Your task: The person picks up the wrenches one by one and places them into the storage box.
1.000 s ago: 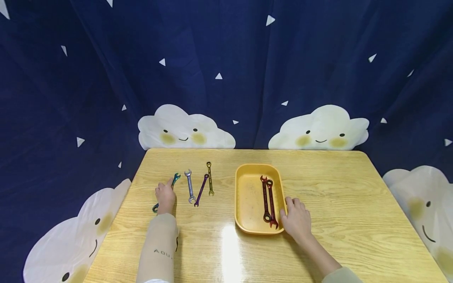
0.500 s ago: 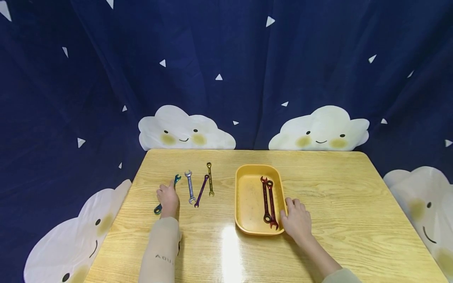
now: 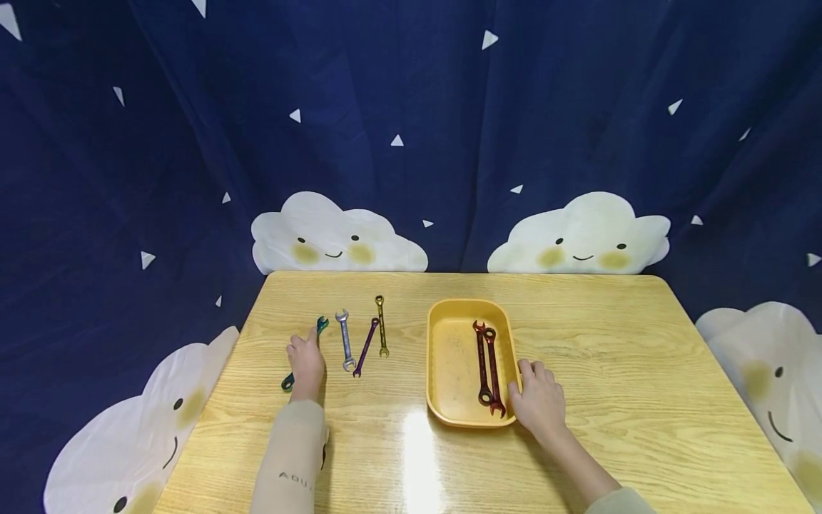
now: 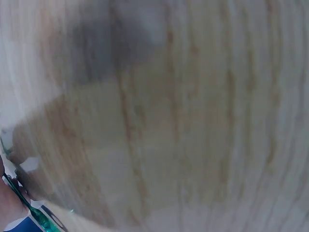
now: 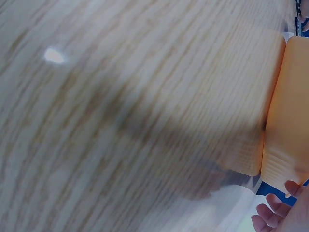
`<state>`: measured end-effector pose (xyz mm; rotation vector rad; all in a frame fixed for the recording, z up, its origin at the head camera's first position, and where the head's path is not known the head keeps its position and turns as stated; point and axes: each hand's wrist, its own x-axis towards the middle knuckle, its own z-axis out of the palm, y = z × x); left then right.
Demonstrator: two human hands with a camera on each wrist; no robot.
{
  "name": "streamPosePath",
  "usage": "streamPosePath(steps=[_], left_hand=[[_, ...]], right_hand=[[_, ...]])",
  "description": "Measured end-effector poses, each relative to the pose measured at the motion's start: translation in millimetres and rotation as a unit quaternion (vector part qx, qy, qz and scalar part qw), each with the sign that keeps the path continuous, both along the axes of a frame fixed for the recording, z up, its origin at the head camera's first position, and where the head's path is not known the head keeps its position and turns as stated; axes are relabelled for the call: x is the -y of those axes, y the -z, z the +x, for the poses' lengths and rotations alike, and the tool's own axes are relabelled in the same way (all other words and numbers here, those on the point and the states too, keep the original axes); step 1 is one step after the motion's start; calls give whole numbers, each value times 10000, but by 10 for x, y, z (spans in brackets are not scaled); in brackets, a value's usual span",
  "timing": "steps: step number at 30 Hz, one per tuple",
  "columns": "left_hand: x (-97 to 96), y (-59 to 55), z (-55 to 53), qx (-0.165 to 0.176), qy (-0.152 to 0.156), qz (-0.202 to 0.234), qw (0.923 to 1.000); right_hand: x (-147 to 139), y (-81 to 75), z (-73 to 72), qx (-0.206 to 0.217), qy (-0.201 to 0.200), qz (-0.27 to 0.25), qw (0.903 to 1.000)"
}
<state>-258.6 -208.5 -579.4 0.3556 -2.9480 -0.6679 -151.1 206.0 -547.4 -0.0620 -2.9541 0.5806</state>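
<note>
At the left of the table, my left hand (image 3: 307, 363) grips a teal-green wrench (image 3: 322, 324) by its middle; both ends stick out past the fingers. In the left wrist view, part of the hand (image 4: 10, 205) and the green wrench (image 4: 42, 218) show at the lower left corner. My right hand (image 3: 539, 401) holds the right rim of a yellow plastic tray (image 3: 449, 410). Two red wrenches (image 3: 482, 364) lie side by side within it. The right wrist view shows the fingers (image 5: 276, 204) at the tray's wall (image 5: 289, 116).
Between the left hand and the tray lie a silver open-end wrench (image 3: 345, 340), a purple wrench (image 3: 366, 348) and a gold wrench (image 3: 382, 326). They rest on a wooden table (image 3: 616, 343). A dark blue curtain (image 3: 449, 107) with clouds hangs behind.
My left hand has shifted slightly right with the green wrench, which moved a little with it. The right hand and the tray have stayed in place.
</note>
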Motion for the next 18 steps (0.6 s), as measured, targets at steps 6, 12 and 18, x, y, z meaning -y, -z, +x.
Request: streamPosePath(steps=[6,12,18], left_hand=[[-23,4,2,49,-40,66,10000],[-59,-39,24,104,88,67,9999],[-83,-55,28,-22,232,27,9997]], right_hand=[[-2,-3,2,-11,8,11,10000],[-1,-5,0,-3,17,8,10000],[3,-8,-1,-41,20,-19,10000]])
